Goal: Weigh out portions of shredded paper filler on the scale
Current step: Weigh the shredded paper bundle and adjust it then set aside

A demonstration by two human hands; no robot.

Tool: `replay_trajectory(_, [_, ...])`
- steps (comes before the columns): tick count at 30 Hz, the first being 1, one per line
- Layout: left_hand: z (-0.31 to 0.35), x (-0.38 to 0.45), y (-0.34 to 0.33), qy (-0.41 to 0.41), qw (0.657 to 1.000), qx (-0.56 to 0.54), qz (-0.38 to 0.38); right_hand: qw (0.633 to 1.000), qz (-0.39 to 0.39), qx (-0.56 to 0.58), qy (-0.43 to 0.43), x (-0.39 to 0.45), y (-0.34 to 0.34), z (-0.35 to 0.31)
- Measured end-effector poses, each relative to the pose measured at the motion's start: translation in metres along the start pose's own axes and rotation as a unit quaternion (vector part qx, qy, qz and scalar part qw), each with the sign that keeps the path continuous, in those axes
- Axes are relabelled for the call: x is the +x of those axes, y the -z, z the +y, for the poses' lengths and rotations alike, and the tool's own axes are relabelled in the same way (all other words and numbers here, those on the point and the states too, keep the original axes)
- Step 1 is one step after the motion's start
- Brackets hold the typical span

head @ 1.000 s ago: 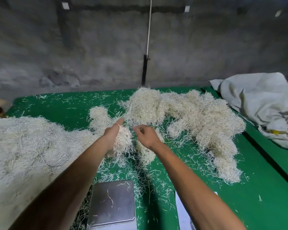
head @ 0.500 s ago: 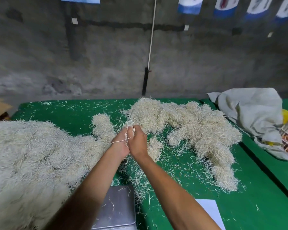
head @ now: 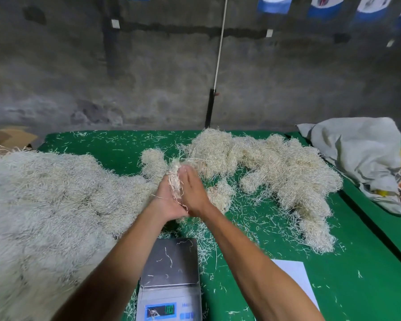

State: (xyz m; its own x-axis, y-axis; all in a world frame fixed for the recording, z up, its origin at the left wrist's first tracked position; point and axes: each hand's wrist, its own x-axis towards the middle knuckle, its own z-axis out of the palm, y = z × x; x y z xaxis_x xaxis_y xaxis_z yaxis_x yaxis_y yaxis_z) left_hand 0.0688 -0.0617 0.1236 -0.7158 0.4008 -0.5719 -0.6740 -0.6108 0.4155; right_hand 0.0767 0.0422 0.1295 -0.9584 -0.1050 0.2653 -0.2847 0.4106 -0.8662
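Observation:
My left hand (head: 166, 200) and my right hand (head: 193, 191) press palm to palm around a small wad of pale shredded paper (head: 176, 181), held above the green table. Fingers of both hands look straight. A big heap of the filler (head: 49, 205) covers the left side. Several separate clumps (head: 276, 172) lie at the middle and right. The digital scale (head: 171, 262) stands near me below my wrists, its steel platform bare but for a few loose strands, its display lit.
The green table (head: 368, 286) is littered with loose shreds. A white paper sheet (head: 294, 274) lies right of the scale. A grey sack (head: 357, 149) lies at the far right. A concrete wall with a pole (head: 215, 89) stands behind.
My hands, apart and picking at small clumps a second ago, came together and now squeeze one wad between flat palms. The view tilted down, showing the scale's display.

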Motion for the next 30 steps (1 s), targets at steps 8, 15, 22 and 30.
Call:
replay_trajectory(8, [0.018, -0.009, 0.025, -0.179, 0.934, 0.122, 0.283, 0.984, -0.129, -0.119, 0.029, -0.036, -0.004, 0.009])
replay_trajectory(15, [0.000, -0.028, 0.033, -0.187, 0.898, 0.305, 0.256, 0.986, -0.141, -0.083, -0.003, -0.062, -0.018, 0.011])
replay_trajectory(22, [-0.009, -0.036, 0.043, -0.133, 0.959, 0.213, 0.129, 0.987, -0.071, -0.050, -0.138, -0.058, -0.018, 0.010])
replay_trajectory(30, [-0.032, -0.040, 0.079, -0.109, 0.938, 0.315, 0.090, 0.964, -0.202, -0.021, -0.171, -0.083, -0.006, 0.026])
